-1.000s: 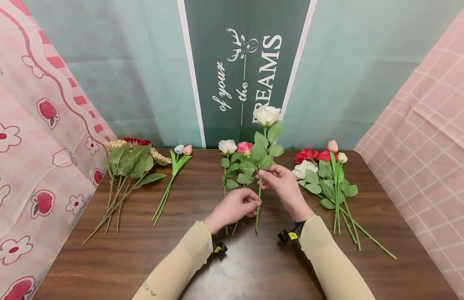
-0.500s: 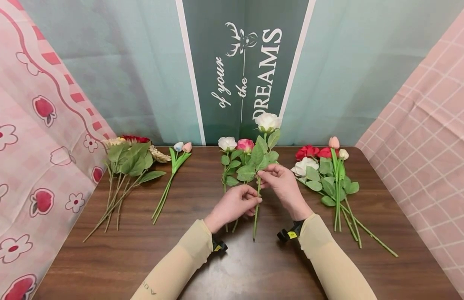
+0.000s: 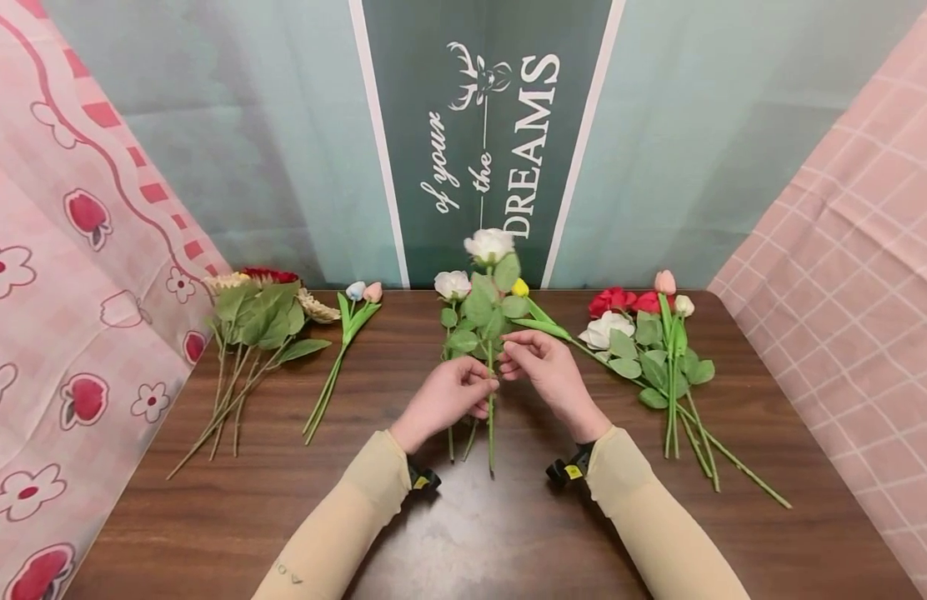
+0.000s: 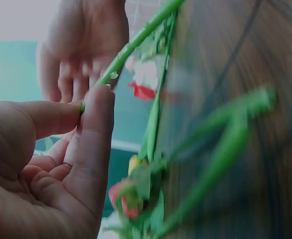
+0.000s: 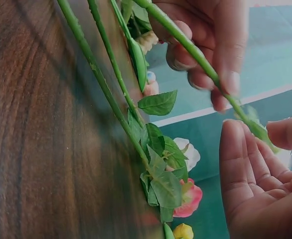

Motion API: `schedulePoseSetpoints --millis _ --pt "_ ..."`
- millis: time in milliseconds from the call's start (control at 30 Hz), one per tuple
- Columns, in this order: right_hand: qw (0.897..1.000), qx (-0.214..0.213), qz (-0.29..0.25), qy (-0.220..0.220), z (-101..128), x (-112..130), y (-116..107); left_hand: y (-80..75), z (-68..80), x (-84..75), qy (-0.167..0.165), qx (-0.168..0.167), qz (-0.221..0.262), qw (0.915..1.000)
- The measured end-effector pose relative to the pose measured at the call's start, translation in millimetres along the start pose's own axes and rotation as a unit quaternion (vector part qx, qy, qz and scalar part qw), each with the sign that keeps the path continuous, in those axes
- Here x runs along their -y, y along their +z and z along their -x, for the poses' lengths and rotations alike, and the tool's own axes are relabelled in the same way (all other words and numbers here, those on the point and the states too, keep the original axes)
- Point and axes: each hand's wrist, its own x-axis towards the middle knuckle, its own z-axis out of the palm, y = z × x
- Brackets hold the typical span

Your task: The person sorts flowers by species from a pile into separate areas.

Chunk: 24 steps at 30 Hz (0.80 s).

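My left hand (image 3: 444, 398) pinches the green stem of a white rose (image 3: 489, 246) between thumb and forefinger, holding it upright above the table's middle. Beside that stem is my right hand (image 3: 549, 379); in the right wrist view its thumb and fingers (image 5: 235, 154) are parted, with the stem passing between or behind them. Behind the held rose lie another white rose (image 3: 452, 286) and a pink rose (image 5: 188, 199), the latter mostly hidden in the head view. A yellow tulip (image 3: 520, 287) lies to their right, its stem slanting toward the right-hand pile.
At left on the brown wooden table (image 3: 231, 533) are a bunch of leafy flowers (image 3: 261, 312) and blue and pink tulips (image 3: 356, 291). Red roses (image 3: 612, 302), a white rose (image 3: 606, 330) and pale tulips (image 3: 664, 282) are piled at right. Cloth curtains (image 3: 283, 125) enclose the table.
Both hands have shifted left with the white rose, now in front of the lying roses. The yellow tulip has come into view. My right thumb and fingers have come off the stem.
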Motion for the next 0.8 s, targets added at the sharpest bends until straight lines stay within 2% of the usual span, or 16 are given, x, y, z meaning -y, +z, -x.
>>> schedulePoseSetpoints --millis 133,267,400,500,667,800 --pt "0.999 0.008 0.031 -0.006 5 1 -4 -25.7 3.3 4.4 -0.024 -0.025 -0.013 0.9993" --pt "0.997 0.015 0.076 -0.014 9 5 -10 -52.9 5.6 10.2 -0.063 -0.046 -0.02 0.9968" --pt "0.992 0.024 0.125 -0.014 9 8 -16 -69.1 2.5 19.6 -0.091 -0.048 -0.03 0.9942" --pt "0.987 0.025 0.157 -0.008 11 8 -20 -69.9 -0.5 25.5 -0.104 -0.03 -0.041 0.9933" --pt "0.983 0.039 0.18 -0.006 16 2 -24 -60.4 -3.0 27.3 -0.117 0.017 -0.047 0.9919" --pt "0.982 0.042 0.186 -0.009 20 -1 -26 -53.0 -3.1 25.2 -0.121 0.023 -0.065 0.9903"
